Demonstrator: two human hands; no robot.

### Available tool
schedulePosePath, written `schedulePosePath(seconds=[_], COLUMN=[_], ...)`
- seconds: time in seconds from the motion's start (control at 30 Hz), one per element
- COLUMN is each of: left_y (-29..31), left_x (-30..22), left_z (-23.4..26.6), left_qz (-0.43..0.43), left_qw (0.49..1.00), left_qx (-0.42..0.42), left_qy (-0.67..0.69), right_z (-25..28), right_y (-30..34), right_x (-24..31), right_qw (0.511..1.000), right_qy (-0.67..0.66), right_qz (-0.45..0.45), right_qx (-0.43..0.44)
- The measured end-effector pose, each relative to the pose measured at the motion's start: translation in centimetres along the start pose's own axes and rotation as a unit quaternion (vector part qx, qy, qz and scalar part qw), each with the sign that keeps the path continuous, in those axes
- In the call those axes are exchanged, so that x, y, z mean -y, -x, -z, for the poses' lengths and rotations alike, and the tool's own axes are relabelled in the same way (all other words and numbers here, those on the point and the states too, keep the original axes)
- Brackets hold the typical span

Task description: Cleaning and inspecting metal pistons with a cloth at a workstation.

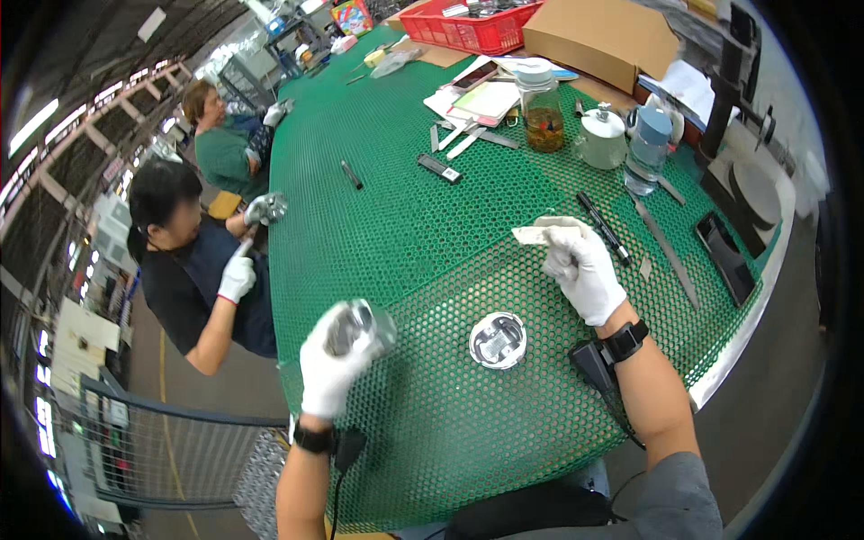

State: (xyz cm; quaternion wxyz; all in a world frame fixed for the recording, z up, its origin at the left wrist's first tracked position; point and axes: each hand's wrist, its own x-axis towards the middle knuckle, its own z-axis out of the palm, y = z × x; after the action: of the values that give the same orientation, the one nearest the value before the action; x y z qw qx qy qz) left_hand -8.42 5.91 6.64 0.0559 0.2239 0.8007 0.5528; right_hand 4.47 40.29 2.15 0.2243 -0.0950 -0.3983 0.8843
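Observation:
My left hand [326, 369], in a white glove, is closed around a shiny metal piston [361, 331] held over the left side of the green mat; it is partly smeared by motion. Another piston [498, 341] sits on the mat between my hands, its hollow side up. My gloved right hand [583, 273] is raised to the right, thumb and fingers pinching a small pale flat strip [530, 236]. Whether the strip is paper or cloth I cannot tell. A black marker [604, 229] lies just right of that hand.
Right of my right hand lie a long flat file [666, 252] and a black phone [725, 259]. Behind stand a jar of tea [543, 117], a glass teapot [601, 139] and a water bottle [647, 148]. Co-workers [193, 261] sit along the left edge; a red crate [468, 29] stands far back.

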Motion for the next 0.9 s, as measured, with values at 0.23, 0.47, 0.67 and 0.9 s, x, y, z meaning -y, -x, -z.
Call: schedulePosePath(seconds=[0.23,0.47,0.67,0.9], left_y=[-15.9,-7.3,1.9,4.0], left_x=[7.4,3.4,0.1,0.5], left_z=[1.3,-6.7,-11.7,-7.7], left_qz=[-0.018,-0.184,-0.201,-0.208], left_qw=[0.969,0.952,0.939,0.955], left_qx=[-0.107,-0.037,0.205,0.112], left_qy=[-0.22,-0.243,-0.192,-0.181], right_z=[0.3,1.0,-0.6,-2.3], right_y=[-1.1,-1.6,-1.2,1.9], right_x=[-3.0,-2.0,-1.9,-1.5], right_qw=[0.998,0.999,0.997,0.979], right_qy=[0.049,0.017,0.067,0.158], right_qz=[-0.025,-0.028,-0.041,-0.068], right_qx=[-0.002,-0.013,0.02,0.112])
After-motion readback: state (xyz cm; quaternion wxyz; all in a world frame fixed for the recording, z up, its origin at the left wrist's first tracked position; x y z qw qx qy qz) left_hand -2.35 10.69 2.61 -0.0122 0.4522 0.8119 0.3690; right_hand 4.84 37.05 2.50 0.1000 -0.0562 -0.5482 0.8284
